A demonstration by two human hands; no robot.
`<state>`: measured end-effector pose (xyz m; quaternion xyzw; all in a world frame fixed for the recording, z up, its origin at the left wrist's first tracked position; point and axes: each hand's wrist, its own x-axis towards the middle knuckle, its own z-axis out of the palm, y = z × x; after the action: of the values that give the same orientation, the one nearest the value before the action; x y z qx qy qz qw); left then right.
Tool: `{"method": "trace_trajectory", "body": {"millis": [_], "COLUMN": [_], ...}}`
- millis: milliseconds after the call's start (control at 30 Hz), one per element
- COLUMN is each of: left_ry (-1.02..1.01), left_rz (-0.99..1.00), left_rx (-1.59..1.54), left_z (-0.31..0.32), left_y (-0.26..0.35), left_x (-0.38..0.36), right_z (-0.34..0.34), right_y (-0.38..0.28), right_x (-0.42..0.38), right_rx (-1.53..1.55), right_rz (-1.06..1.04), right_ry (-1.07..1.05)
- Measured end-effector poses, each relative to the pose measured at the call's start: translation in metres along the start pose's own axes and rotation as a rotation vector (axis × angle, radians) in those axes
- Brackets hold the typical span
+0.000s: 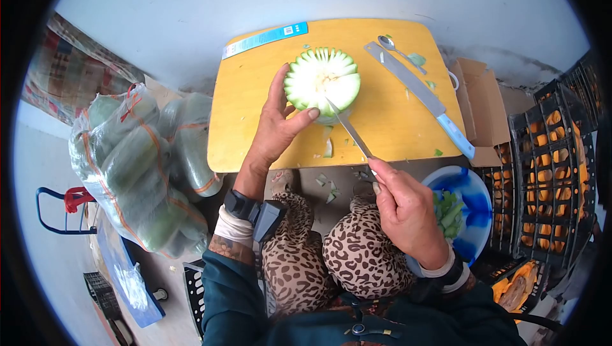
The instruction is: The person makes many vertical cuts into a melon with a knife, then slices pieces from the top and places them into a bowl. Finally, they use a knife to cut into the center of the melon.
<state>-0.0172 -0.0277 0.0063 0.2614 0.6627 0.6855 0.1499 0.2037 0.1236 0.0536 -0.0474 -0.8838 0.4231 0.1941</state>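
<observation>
Leopard-print trousers (pixel 357 253) over my knees fill the bottom of the view, and my forearms rise from them; the lower frame cuts off my sleeves. Right hand (pixel 408 215) is closed around the handle of a small knife (pixel 349 130), so the handle itself is hidden in my fist and only the thin blade shows, its tip set into the cut face of the winter melon (pixel 322 81). Left hand (pixel 275 130) is spread open against the melon's left side, thumb hooked along its near edge, fingers reaching up its green rind. How deep the blade sits I cannot make out.

That melon stands upright at the middle of the yellow table (pixel 248 123), its rim notched all around. Green peel scraps (pixel 327 148) lie just below it. To the right rests a long cleaver with a blue handle (pixel 424 94), and beside its far end a spoon (pixel 390 44). Past my right hand sits a blue basin (pixel 475 202) holding peelings. Bagged melons (pixel 137 167) lie at my left; black crates (pixel 551 174) stand at my right.
</observation>
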Motion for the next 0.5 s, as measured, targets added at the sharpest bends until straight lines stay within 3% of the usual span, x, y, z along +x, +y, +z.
{"method": "trace_trajectory", "body": {"millis": [500], "left_ry": [-0.010], "left_rz": [-0.002], "left_rx": [0.009], "left_z": [0.0028], "left_y": [0.0021], "left_x": [-0.0001], "right_z": [-0.0047], "right_y": [-0.0064], "right_x": [0.0067], "right_rx": [-0.059], "right_rz": [-0.005], "right_ry": [-0.054]}}
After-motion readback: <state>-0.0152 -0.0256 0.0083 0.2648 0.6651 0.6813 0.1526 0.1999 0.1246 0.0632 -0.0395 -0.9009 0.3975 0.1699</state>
